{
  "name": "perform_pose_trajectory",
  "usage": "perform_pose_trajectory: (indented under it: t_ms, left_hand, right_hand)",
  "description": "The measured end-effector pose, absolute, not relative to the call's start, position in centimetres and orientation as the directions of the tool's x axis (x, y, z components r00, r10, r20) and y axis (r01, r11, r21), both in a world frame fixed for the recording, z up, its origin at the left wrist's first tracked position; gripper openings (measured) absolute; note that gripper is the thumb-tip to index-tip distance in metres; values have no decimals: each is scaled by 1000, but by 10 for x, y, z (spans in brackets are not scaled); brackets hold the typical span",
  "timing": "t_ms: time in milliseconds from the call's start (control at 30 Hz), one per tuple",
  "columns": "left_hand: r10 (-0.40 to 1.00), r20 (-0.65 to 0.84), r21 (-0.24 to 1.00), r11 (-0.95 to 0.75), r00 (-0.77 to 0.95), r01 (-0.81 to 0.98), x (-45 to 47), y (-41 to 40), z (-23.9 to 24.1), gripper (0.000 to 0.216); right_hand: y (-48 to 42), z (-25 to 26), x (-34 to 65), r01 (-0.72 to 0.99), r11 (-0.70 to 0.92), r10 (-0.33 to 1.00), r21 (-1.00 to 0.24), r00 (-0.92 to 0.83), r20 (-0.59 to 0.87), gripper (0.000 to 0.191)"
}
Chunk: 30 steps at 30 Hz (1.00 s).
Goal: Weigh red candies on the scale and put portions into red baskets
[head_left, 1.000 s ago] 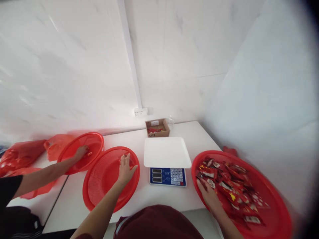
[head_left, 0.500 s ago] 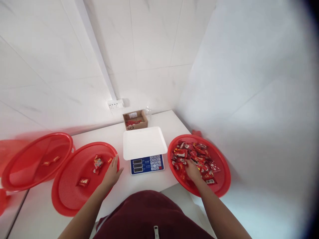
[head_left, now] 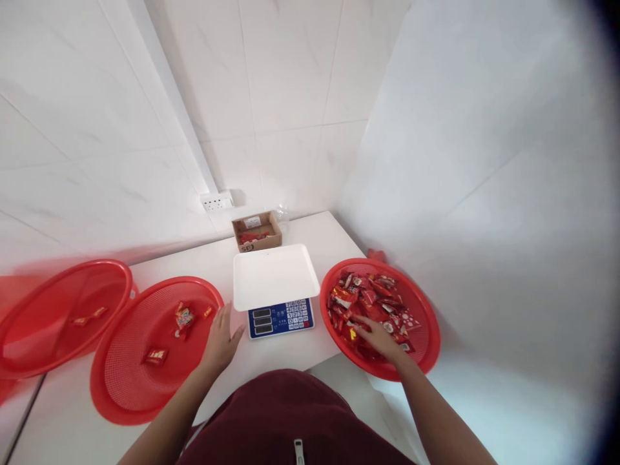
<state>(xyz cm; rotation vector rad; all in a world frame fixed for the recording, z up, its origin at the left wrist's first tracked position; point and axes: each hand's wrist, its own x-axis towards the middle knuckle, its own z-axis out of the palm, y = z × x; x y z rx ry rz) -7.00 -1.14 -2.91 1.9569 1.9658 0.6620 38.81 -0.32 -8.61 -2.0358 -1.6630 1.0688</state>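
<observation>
My right hand reaches into the right red basket, over a heap of small red candy packets. Its fingers are apart and stretched toward the packets; a yellow-gold packet shows by the fingertips. On the left, my left hand is open at the near right rim of another red basket, with nothing in it. That basket has a few loose packets in it, one being a red packet. Between my hands stands a blue scale with a bare white pan.
Behind the scale, a small cardboard box holds some red packets, with a clear plastic bag beside it. A third red basket is at far left. A wall socket sits above the white table.
My right hand has lifted slightly and its fingers have spread; packets around it have shifted and the gold one now shows. My left hand stays by the basket rim. The view has shifted slightly.
</observation>
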Motion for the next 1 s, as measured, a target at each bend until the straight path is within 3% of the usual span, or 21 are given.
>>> perform_pose_trajectory:
  t_ms: [67, 133, 233, 300, 467, 667, 733, 833, 900, 1000]
  left_hand:
    - [994, 109, 512, -31, -30, 858, -67, -13, -27, 60]
    - [994, 105, 518, -43, -14, 854, -64, -15, -25, 60]
    - [994, 109, 524, -66, 10, 849, -57, -19, -25, 60]
    - [994, 105, 520, -72, 20, 851, -52, -23, -26, 60]
    - [996, 73, 527, -78, 46, 846, -47, -31, -29, 60]
    - [997, 27, 548, -70, 65, 833, -46, -38, -30, 61]
    - [997, 20, 555, -72, 73, 829, -44, -40, -29, 62]
    - [996, 20, 571, -85, 90, 817, -41, -44, -29, 61]
    - [994, 26, 578, -101, 105, 810, -39, -46, -30, 61]
    - [992, 37, 583, -120, 122, 804, -40, -48, -32, 62]
  right_hand:
    - [-6, -86, 400, 745, -335, 933, -577, 175, -315, 56]
    - [-7, -87, 409, 802, -432, 897, -413, 336, -286, 62]
    - [-6, -91, 405, 816, -541, 813, -203, 445, -376, 76]
    - [-7, -94, 393, 813, -558, 781, -167, 447, -436, 82]
    - [-11, -99, 375, 818, -527, 814, -230, 408, -414, 85]
    - [-10, -101, 375, 712, -640, 742, -289, 476, -471, 97]
    - [-8, -99, 375, 683, -630, 768, -370, 478, -426, 97]
    - [-6, -97, 377, 548, -581, 805, -602, 494, -328, 87]
    - [-5, -95, 381, 397, -544, 799, -739, 512, -314, 74]
    - [-5, -93, 384, 242, -512, 787, -824, 516, -337, 51]
